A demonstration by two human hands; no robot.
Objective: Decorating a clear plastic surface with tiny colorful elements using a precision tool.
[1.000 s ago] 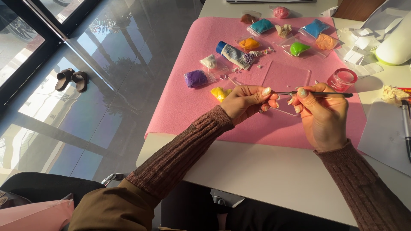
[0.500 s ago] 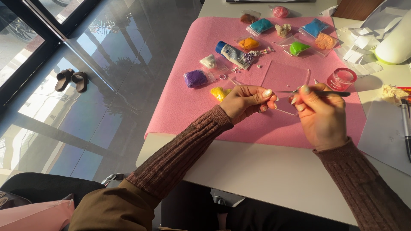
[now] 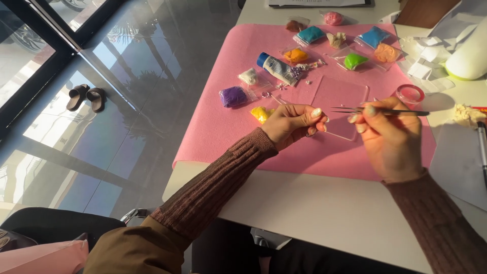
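My right hand [image 3: 389,138] grips thin metal tweezers [image 3: 379,110], their tips pointing left toward my left hand [image 3: 294,123]. My left hand is curled over the pink mat [image 3: 218,127], fingertips pinched together; whether something tiny sits between them I cannot tell. A clear square plastic sheet [image 3: 341,96] lies on the mat just beyond both hands. A yellow clay lump [image 3: 261,113] rests beside my left hand.
Small bags of coloured clay lie across the mat: purple [image 3: 233,96], orange [image 3: 296,55], green [image 3: 355,61], blue [image 3: 310,34]. A white tube with blue cap [image 3: 276,67] and a red tape ring [image 3: 410,94] are there too. Slippers [image 3: 86,97] sit on the glossy floor left.
My right hand has shifted slightly right and the tweezer tips have drawn a little away from my left fingertips. My left hand stays almost where it was.
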